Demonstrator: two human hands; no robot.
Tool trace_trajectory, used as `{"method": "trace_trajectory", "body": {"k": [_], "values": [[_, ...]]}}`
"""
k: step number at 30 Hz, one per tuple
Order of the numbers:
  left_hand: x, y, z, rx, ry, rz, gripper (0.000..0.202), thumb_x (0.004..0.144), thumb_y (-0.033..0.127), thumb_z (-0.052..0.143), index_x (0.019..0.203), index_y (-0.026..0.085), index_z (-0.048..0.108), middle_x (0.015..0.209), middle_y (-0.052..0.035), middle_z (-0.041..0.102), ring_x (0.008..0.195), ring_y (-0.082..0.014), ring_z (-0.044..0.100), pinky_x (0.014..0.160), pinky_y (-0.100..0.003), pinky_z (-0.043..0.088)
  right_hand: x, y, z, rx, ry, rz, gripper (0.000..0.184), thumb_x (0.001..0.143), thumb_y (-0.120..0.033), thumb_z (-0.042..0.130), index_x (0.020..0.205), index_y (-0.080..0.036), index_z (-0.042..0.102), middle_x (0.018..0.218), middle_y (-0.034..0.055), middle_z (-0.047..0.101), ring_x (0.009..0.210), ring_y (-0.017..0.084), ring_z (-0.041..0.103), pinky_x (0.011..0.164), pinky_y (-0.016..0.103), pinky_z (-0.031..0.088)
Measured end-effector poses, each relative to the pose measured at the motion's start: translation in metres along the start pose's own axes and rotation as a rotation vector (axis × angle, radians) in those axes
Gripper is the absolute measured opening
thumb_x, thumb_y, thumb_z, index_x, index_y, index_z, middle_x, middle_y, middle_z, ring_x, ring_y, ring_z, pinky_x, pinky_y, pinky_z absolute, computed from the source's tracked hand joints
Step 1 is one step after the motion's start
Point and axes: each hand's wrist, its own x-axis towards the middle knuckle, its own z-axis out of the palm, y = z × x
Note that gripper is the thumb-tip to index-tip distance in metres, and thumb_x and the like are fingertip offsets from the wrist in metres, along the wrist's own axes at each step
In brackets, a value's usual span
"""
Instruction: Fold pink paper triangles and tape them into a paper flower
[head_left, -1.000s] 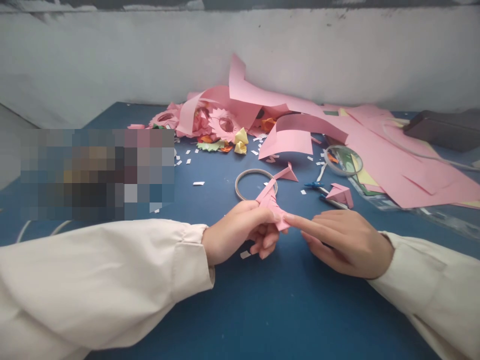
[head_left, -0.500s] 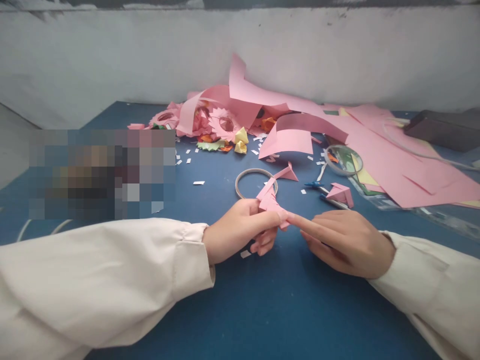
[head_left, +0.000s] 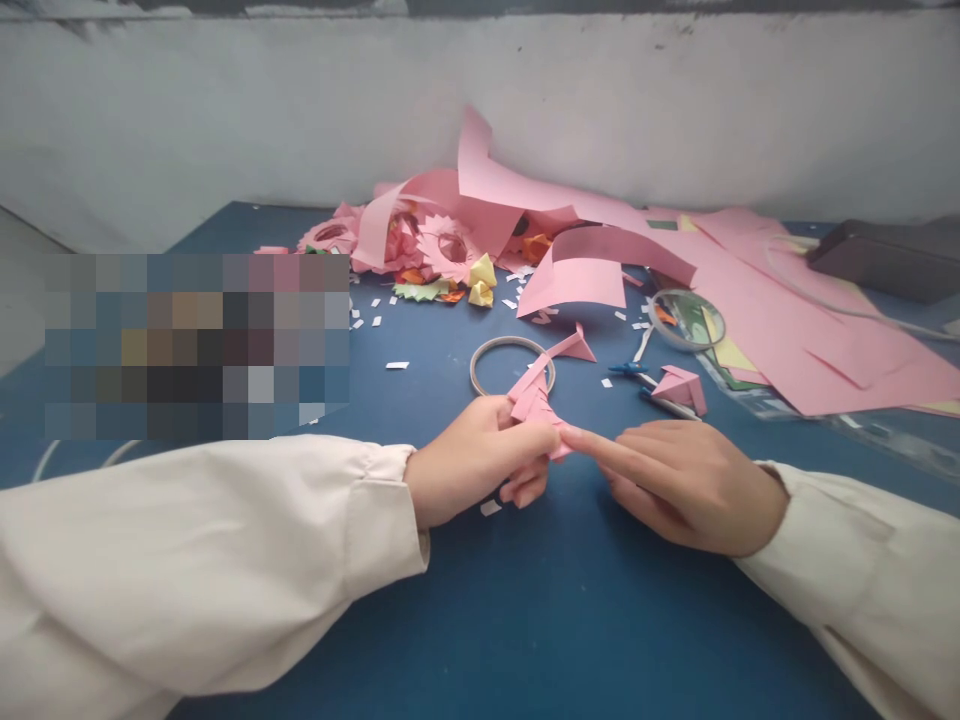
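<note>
My left hand (head_left: 480,455) is closed around a folded pink paper piece (head_left: 536,400), pinching it between thumb and fingers. Overlapping pleats show along this piece. Its upper end rests over or in front of a thin pale ring (head_left: 475,365) lying on the table. From the right, my right hand (head_left: 682,485) reaches in with its index finger stretched out, the tip against the paper's near end. Its other fingers are bent and apart from the paper. Beyond the hands lie a small pink folded triangle (head_left: 577,345) and another folded pink piece (head_left: 680,388).
Blue-handled scissors (head_left: 630,370) lie partly under the folded piece. A roll of clear tape (head_left: 688,320) rests by large pink sheets (head_left: 810,340). Pink paper rings (head_left: 446,250) and curled strips (head_left: 581,270) are heaped at the back. A dark box (head_left: 892,260) stands far right; the left is blurred out.
Both hands and the folded paper have shifted very slightly left. The right index fingertip still touches the paper's near end.
</note>
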Motion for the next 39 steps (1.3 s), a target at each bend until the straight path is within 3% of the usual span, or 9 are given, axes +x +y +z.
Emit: {"method": "trace_trajectory", "body": {"k": [7, 12, 16, 22, 32, 39], "values": [[-0.0001, -0.0026, -0.0031, -0.197, -0.130, 0.030, 0.025, 0.079, 0.033, 0.042, 0.066, 0.014, 0.050, 0.048, 0.0034, 0.040, 0.042, -0.0080, 0.043, 0.039, -0.018, 0.032, 0.0024, -0.0017, -0.0015, -0.058, 0.037, -0.042, 0.058, 0.090, -0.012, 0.036, 0.144, -0.012, 0.016, 0.064, -0.0013, 0.059, 0.052, 0.014, 0.048, 0.051, 0.027, 0.037], [-0.0011, -0.0013, 0.0001, -0.127, -0.047, 0.014, 0.031, 0.084, 0.038, 0.044, 0.065, 0.014, 0.048, 0.047, 0.0041, 0.039, 0.041, -0.0076, 0.042, 0.038, -0.016, 0.031, 0.0031, -0.0033, -0.0010, -0.070, 0.049, -0.035, 0.057, 0.090, -0.011, 0.036, 0.143, -0.011, 0.019, 0.062, -0.0017, 0.058, 0.051, 0.014, 0.048, 0.050, 0.027, 0.039], [-0.0014, -0.0014, 0.0003, -0.120, -0.047, 0.011, 0.033, 0.086, 0.040, 0.044, 0.065, 0.014, 0.049, 0.047, 0.0043, 0.039, 0.041, -0.0075, 0.042, 0.037, -0.016, 0.031, 0.0033, -0.0036, -0.0005, -0.081, 0.060, -0.017, 0.056, 0.090, -0.012, 0.034, 0.144, -0.012, 0.018, 0.062, -0.0018, 0.057, 0.050, 0.014, 0.048, 0.050, 0.027, 0.039], [0.0007, -0.0022, -0.0006, -0.125, -0.073, 0.017, 0.043, 0.083, 0.055, 0.043, 0.068, 0.015, 0.050, 0.046, 0.0044, 0.039, 0.040, -0.0087, 0.043, 0.038, -0.017, 0.032, 0.0028, -0.0022, -0.0014, -0.081, 0.060, -0.038, 0.060, 0.090, -0.012, 0.036, 0.145, -0.011, 0.014, 0.062, -0.0022, 0.057, 0.051, 0.014, 0.050, 0.050, 0.026, 0.040], [-0.0035, -0.0047, 0.0015, 0.081, -0.065, 0.059, 0.020, 0.085, 0.029, 0.042, 0.075, 0.014, 0.051, 0.047, 0.0041, 0.043, 0.043, -0.0075, 0.041, 0.039, -0.016, 0.032, 0.0033, -0.0022, -0.0012, -0.084, 0.049, -0.039, 0.058, 0.089, -0.011, 0.039, 0.143, -0.008, 0.019, 0.060, -0.0024, 0.052, 0.051, 0.015, 0.046, 0.048, 0.027, 0.037], [-0.0052, -0.0058, 0.0034, 0.234, -0.020, 0.142, 0.018, 0.085, 0.023, 0.040, 0.069, 0.016, 0.047, 0.048, 0.0055, 0.042, 0.043, -0.0067, 0.039, 0.043, -0.018, 0.031, -0.0006, 0.0004, 0.0002, 0.030, 0.029, 0.015, 0.055, 0.089, -0.011, 0.037, 0.142, -0.016, 0.023, 0.064, -0.0027, 0.055, 0.054, 0.014, 0.047, 0.052, 0.027, 0.037]]}}
